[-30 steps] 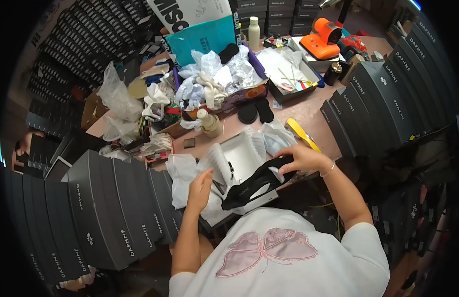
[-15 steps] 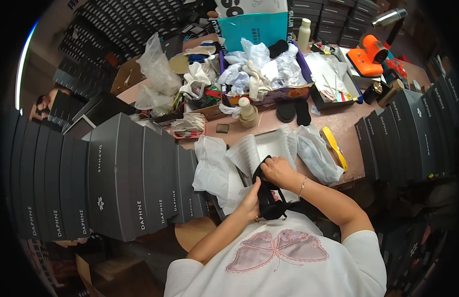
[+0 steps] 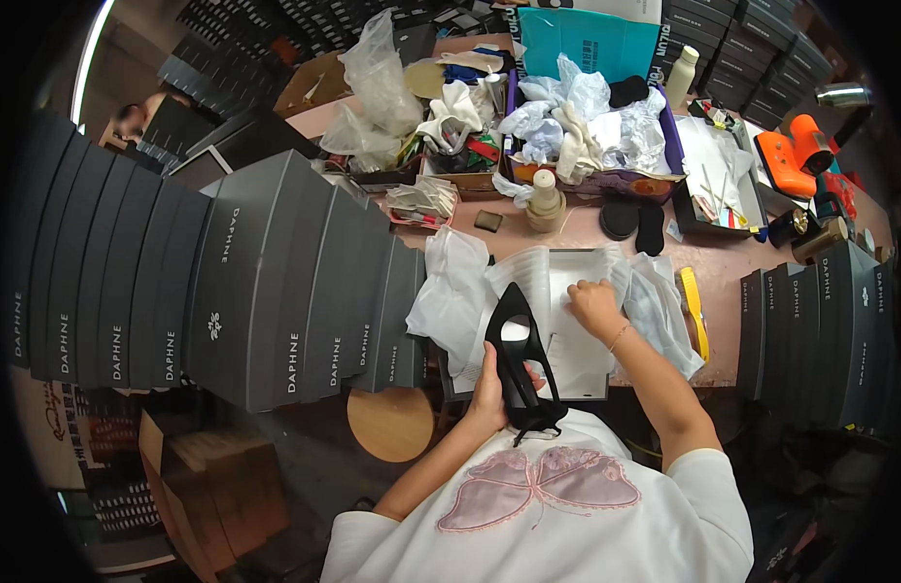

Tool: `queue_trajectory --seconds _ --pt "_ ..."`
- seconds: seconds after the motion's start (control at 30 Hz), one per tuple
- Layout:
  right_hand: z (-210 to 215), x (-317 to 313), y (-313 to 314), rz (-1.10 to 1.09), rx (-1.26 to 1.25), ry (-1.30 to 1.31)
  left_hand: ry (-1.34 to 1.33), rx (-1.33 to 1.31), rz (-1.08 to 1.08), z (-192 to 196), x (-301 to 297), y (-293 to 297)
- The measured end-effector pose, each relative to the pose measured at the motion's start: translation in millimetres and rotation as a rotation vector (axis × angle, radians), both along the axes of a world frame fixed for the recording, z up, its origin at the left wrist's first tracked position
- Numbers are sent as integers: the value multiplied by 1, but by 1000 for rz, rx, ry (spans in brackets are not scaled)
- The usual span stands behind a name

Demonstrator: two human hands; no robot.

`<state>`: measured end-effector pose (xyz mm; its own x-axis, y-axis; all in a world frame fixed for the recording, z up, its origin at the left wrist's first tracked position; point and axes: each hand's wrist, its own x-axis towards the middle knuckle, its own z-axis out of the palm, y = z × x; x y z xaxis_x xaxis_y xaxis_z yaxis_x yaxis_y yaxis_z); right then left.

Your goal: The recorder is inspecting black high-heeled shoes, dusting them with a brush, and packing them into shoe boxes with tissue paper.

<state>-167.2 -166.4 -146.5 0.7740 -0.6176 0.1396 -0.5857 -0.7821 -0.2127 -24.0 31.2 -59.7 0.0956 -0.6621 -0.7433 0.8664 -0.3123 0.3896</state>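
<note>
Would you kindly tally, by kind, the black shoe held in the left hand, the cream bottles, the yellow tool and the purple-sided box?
Black shoe in left hand: 1
Cream bottles: 2
Yellow tool: 1
Purple-sided box: 1
Total: 5

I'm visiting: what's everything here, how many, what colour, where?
shoe: one, black, in left hand
open box: one, white inside, centre
wrapping paper: several, white, flanking open box
tool: one, yellow, right of paper
table: one, pink, centre to right
stacked boxes: many, dark grey, left, right, back
purple box: one, purple, far side
crumpled paper: uncounted, white, inside purple box
teal bag: one, teal, behind purple box
bottles: two, cream, beyond open box
orange device: one, orange, upper right
stool: one, tan, lower left
carton: one, brown, lower left
small clutter: uncounted, mixed, across table
other person: one, colour unclear, upper left
left hand: one, bare, holding shoe
right hand: one, bare, over open box
</note>
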Motion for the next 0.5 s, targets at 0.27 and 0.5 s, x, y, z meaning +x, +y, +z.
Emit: queue_trajectory --seconds 0.27,0.5 --pt "65 55 73 401 40 -112 -84 -32 -39 -2 -13 5" --pt "92 -13 55 -70 54 -76 -72 19 45 -14 -4 11"
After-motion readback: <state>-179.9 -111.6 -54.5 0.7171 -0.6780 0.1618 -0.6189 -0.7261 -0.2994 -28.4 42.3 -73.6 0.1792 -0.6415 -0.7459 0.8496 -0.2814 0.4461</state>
